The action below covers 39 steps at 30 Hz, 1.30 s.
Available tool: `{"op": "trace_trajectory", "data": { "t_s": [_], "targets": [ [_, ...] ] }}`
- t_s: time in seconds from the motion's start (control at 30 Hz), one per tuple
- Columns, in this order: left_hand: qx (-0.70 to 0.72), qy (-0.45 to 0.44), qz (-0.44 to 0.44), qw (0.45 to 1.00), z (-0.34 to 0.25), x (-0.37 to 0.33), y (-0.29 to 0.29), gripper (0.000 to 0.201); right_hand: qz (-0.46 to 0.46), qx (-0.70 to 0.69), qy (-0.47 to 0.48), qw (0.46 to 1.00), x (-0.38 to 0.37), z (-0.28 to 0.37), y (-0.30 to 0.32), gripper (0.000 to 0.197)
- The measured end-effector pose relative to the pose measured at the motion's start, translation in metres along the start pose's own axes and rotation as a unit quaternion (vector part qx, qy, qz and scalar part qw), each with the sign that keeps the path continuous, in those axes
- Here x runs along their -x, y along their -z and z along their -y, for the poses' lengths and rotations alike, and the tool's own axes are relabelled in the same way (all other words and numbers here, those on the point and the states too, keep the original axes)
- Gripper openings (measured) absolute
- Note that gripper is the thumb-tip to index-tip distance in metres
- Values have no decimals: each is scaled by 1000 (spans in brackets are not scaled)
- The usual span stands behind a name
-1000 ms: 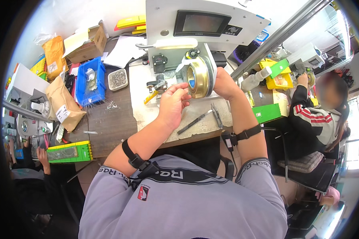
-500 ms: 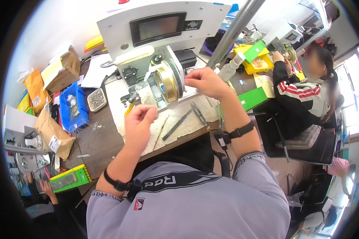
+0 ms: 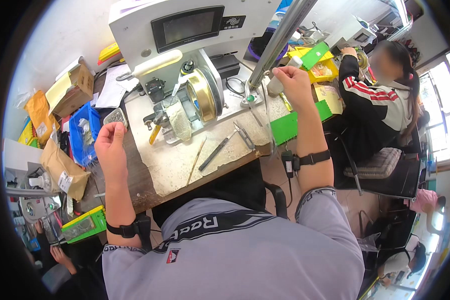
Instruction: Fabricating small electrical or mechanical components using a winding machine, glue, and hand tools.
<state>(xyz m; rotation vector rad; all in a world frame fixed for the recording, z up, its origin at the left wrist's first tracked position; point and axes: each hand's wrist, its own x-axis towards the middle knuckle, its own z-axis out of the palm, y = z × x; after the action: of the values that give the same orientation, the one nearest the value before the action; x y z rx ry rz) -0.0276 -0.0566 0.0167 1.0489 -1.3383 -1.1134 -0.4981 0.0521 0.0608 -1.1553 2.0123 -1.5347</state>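
Observation:
My left hand (image 3: 111, 146) is raised by the small tray of tiny metal parts (image 3: 116, 118), thumb and fingertips pinched together. Whatever it may hold is too small to see. On the other side, my right hand (image 3: 294, 86) is also pinched, in front of the white bottle (image 3: 275, 88) and beside the metal post; its fingertips show nothing I can name. Between the hands stands a white machine (image 3: 130, 31) with a dark screen (image 3: 187, 29), a brass-coloured wheel (image 3: 199, 95) and a pale cloth-like piece (image 3: 179, 122) draped over its front part.
Tweezers (image 3: 244, 136), a black-handled tool (image 3: 214, 155) and a thin stick (image 3: 196, 162) lie on the worn mat (image 3: 160, 172). Leftward are a blue bin (image 3: 81, 150), a paper parcel (image 3: 67, 167) and a carton (image 3: 77, 87). A co-worker (image 3: 380, 115) sits to the right.
Both hands have moved away from the machine's wheel: the left went leftward to the parts tray, the right went right and up to the bottle. The view has shifted slightly.

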Motion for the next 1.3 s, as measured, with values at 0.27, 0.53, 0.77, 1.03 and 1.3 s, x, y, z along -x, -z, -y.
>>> {"op": "trace_trajectory", "data": {
  "t_s": [0.27,0.53,0.77,1.03,1.3],
  "targets": [
    [3,28,31,999,6,1,-1,14,-25,-20,-46,998,-6,-20,-10,22],
    [-25,41,32,998,-2,16,-11,10,-8,-23,-110,994,-4,-33,-18,18],
    [-39,25,20,999,1,19,-17,13,-19,20,-105,994,-4,-37,-21,24],
    [-13,55,5,998,2,7,-22,16,-8,-23,-152,988,-6,-45,-13,26],
    [-35,63,13,997,-2,3,-22,15,-17,-24,-158,987,-7,-44,-11,27]
  ]
}}
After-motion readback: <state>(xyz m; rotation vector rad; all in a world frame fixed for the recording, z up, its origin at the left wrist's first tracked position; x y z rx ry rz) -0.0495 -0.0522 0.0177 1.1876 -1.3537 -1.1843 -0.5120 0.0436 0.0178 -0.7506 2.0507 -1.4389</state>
